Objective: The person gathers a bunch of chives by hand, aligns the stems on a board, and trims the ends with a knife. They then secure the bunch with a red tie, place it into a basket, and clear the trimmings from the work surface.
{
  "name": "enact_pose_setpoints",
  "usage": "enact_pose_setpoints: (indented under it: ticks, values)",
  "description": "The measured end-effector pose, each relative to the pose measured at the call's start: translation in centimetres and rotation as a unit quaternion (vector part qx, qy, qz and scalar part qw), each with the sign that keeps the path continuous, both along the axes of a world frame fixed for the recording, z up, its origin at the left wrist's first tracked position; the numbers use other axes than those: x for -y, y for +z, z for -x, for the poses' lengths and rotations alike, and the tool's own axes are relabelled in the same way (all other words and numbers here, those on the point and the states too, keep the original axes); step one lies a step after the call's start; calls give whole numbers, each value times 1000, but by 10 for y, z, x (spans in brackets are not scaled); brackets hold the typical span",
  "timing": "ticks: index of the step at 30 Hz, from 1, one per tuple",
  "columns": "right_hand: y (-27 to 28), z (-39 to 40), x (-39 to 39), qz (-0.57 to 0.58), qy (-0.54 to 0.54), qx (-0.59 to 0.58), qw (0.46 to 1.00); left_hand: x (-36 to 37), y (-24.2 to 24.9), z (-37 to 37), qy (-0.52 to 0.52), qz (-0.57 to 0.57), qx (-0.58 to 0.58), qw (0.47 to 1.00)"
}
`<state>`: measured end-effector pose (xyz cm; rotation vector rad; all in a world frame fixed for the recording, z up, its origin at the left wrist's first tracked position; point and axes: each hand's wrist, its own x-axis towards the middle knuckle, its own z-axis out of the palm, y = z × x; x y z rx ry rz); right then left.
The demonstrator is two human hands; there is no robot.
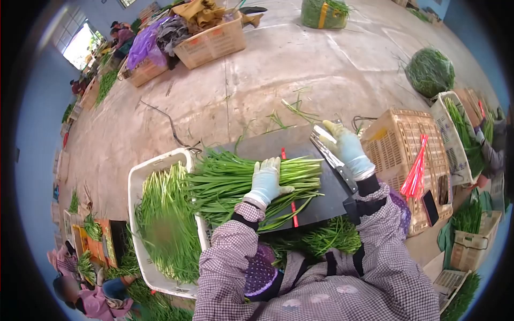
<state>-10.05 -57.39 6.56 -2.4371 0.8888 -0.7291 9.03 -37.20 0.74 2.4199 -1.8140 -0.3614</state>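
Two gloved hands work at a dark surface (300, 144). The left hand (266, 181) lies palm down on a bundle of chives (241, 182) near the surface's middle, fingers spread over the stalks, pressing rather than clenched; its grip is loose on the bundle. A red tie (293, 206) runs under the stalks toward the near edge. The right hand (347, 147) is at the right edge, its grip closed around the handle of a cleaver (332, 158) whose blade lies along that edge, just beside the cut ends of the chives.

A white crate (140, 182) heaped with more chives stands against the left edge. Right of the surface a tan basket (399, 139) sits upside down, with red ties (416, 171) and a dark phone (430, 207) on it.

No writing or label can be read anywhere. Checked sleeves hide the near edge and part of a chive pile (332, 238) below it. A blurred patch covers part of the crate's contents, and the view's corners are cut off in black. People at the far left are too small to make out.
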Motion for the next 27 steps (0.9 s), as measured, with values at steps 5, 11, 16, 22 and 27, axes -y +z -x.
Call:
enact_pose_setpoints:
  ticks: [5, 11, 16, 22, 27]
  values:
    - [-38, -47, -50, 106, 50, -16, 993, -4, 4, 8, 13, -9, 12, 1000]
    - [-98, -80, -89, 307, -73, 4, 949, -16, -10, 17, 45, -36, 56, 997]
    - [-132, -79, -92, 156, -18, -86, 984, 0, -6, -7, -32, -41, 10, 999]
    - [-72, -37, -97, 150, 191, -153, 958, 19, 0, -25, -62, -125, -58, 989]
    - [-71, 15, -116, 167, 285, -218, 918, 24, 3, -26, -76, -141, -57, 985]
